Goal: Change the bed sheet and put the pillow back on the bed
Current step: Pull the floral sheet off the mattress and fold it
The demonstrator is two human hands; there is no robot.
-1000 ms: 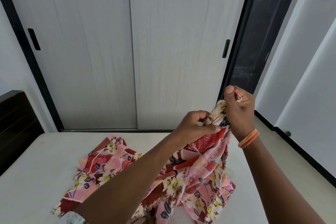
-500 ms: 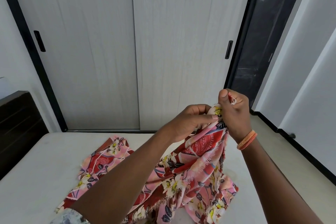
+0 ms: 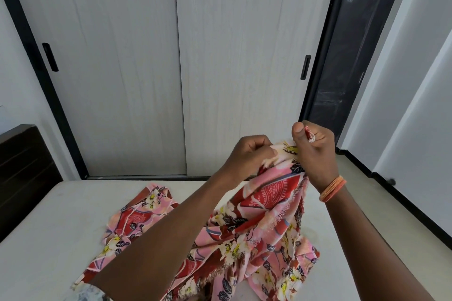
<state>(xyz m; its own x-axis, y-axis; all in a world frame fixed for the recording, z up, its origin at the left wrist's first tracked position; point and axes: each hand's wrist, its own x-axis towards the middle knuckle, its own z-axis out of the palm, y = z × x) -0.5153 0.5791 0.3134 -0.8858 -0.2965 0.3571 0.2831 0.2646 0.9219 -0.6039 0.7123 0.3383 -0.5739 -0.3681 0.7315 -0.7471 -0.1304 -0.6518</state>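
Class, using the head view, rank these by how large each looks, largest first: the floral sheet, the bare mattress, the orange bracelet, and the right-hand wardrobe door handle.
1. Bare mattress
2. Floral sheet
3 and 4. Orange bracelet and wardrobe door handle: they look alike in size, and the bracelet is much nearer the camera, so no ranking.

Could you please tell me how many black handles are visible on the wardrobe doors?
2: one handle near the left door's left edge, another handle near the right door's right edge. None seems hidden.

Hands (image 3: 281, 154) pinch floral sheet (image 3: 266, 205).
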